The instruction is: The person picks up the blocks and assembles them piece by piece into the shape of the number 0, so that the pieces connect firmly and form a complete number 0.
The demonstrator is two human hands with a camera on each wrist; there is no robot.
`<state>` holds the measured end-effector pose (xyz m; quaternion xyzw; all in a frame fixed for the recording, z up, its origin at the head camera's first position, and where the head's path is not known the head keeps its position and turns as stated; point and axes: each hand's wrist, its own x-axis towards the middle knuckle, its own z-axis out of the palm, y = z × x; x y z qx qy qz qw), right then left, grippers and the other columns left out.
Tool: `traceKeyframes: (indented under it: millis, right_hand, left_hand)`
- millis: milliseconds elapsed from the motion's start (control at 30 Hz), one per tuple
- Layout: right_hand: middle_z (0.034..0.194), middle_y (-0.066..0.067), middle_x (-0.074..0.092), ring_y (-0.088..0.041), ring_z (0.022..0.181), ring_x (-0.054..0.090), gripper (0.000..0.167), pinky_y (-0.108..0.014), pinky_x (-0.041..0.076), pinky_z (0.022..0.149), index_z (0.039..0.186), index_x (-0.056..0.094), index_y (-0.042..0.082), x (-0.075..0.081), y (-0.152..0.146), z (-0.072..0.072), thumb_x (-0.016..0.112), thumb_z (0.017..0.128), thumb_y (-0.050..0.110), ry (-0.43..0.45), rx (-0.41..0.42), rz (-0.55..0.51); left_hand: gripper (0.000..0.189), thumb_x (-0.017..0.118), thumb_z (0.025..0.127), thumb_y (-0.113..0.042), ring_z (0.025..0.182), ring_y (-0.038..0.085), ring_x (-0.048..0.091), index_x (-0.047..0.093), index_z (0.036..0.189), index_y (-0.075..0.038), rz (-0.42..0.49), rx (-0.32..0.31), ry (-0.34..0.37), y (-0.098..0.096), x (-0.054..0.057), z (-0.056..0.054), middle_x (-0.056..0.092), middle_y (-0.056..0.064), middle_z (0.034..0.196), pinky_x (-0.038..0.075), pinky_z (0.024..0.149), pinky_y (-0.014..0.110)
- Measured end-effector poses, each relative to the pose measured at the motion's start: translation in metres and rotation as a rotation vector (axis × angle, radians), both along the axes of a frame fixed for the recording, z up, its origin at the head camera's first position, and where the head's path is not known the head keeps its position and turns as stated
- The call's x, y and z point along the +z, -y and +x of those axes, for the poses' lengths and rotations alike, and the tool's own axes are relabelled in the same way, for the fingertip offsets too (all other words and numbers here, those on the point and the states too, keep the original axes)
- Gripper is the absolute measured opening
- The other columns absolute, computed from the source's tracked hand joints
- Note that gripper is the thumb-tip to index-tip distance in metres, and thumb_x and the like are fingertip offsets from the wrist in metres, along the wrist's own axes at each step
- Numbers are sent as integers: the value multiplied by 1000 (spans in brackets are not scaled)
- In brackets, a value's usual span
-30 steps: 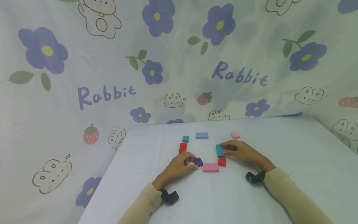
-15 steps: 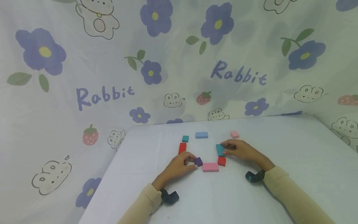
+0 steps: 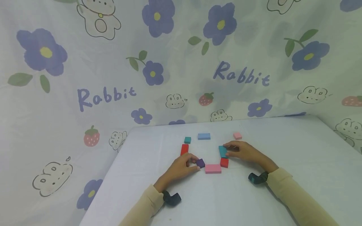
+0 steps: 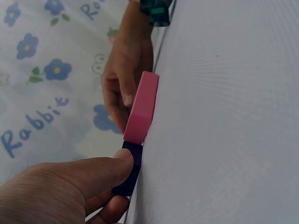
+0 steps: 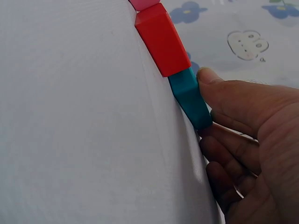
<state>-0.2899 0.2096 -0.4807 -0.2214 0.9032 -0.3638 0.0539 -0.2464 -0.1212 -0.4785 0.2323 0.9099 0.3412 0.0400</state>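
A small purple block (image 3: 200, 163) lies on the table, and my left hand (image 3: 181, 167) pinches it between thumb and fingers. In the left wrist view the thumb presses the purple block's side, and the block's end meets a pink rectangular block (image 3: 213, 169). My right hand (image 3: 244, 152) holds a teal rectangular block (image 3: 222, 151), thumb on its near side and index finger toward its far end. One end of the teal block touches a small red block (image 3: 224, 163), as the right wrist view shows. That red block adjoins the pink one.
A longer red block (image 3: 184, 149) lies just beyond my left hand, partly covered by it. Behind it is a small teal block (image 3: 188, 140). A blue block (image 3: 204, 136) and a small light pink block (image 3: 237, 136) sit farther back. Patterned cloth (image 3: 175, 78) hangs behind the table.
The head view has shifted very slightly. Both hands and the blocks stay in the same places.
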Motion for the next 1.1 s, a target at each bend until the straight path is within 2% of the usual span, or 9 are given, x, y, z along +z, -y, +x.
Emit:
traceKeyframes:
  millis: [600, 1100]
  right_hand:
    - [132, -6, 66, -29, 124, 60, 51, -50, 49, 104, 132, 64, 15, 3, 2, 3, 74, 89, 40, 43, -8, -20]
    - [133, -6, 65, -29, 125, 59, 51, -50, 48, 105, 132, 64, 16, 1, 0, 3, 74, 89, 42, 41, -7, -19]
  left_hand:
    - [32, 75, 88, -38, 82, 9, 50, 68, 117, -26, 1, 6, 22, 1, -7, -3, 61, -11, 100, 44, 69, 22]
    - [33, 75, 88, -37, 81, 9, 50, 68, 117, -25, 0, 4, 21, 2, -4, -2, 61, -11, 100, 43, 68, 22]
